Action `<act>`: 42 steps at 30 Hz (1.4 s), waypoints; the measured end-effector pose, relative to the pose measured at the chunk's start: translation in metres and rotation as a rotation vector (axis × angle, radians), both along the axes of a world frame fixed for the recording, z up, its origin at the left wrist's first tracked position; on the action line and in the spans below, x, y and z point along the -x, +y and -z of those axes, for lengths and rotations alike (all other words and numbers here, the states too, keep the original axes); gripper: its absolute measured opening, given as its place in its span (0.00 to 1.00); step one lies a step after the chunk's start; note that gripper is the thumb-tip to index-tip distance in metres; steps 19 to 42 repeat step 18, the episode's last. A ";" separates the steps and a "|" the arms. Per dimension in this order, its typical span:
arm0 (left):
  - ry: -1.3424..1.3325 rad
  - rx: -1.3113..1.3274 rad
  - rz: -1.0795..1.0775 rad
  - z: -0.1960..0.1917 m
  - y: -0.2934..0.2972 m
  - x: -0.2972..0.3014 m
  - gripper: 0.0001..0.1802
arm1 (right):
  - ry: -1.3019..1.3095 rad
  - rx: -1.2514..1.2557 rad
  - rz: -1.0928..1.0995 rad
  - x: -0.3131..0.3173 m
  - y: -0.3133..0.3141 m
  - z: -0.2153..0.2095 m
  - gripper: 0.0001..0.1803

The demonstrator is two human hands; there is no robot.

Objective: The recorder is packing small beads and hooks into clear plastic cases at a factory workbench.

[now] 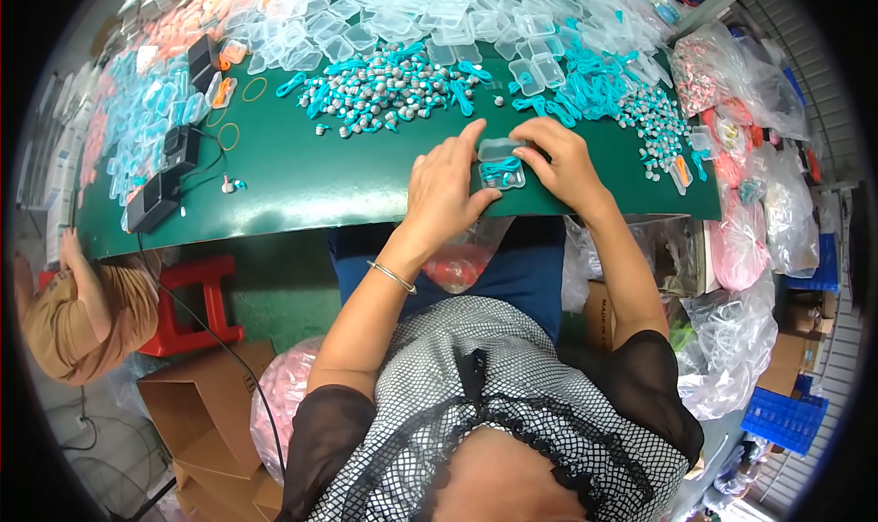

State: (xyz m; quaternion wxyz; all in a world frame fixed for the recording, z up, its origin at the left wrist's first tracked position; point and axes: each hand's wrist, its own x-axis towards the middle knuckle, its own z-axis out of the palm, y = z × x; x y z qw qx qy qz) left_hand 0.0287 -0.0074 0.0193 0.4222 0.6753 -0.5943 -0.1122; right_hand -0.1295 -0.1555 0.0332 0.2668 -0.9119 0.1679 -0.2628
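Note:
A small clear plastic case [515, 182] lies open on the green table in front of me, its lid folded back away from me. Inside it a teal cord [499, 169] is coiled, with small pale ends that look like earplugs. My left hand [443, 185] steadies the case from the left, thumb at its near edge and forefinger stretched up beside the lid. From the right, my right hand [560, 163] grips the case, with bent fingers at the lid and the thumb lower on its right side.
Beyond my hands lies a heap of grey-and-teal earplugs [375, 87]. Teal cords [594, 78] and loose plugs [654, 124] are piled at right. Empty clear cases [448, 10] cover the far side. Black boxes [155, 197] with a cable stand at left, near another person's arm [84, 279].

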 end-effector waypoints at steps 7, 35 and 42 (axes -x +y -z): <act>-0.197 0.070 0.038 0.007 -0.001 0.003 0.20 | -0.044 0.104 -0.095 0.015 0.021 0.002 0.18; -0.185 0.096 0.073 -0.002 0.012 -0.010 0.11 | 0.074 0.044 -0.248 -0.008 0.009 -0.008 0.12; -0.185 0.096 0.073 -0.002 0.012 -0.010 0.11 | 0.074 0.044 -0.248 -0.008 0.009 -0.008 0.12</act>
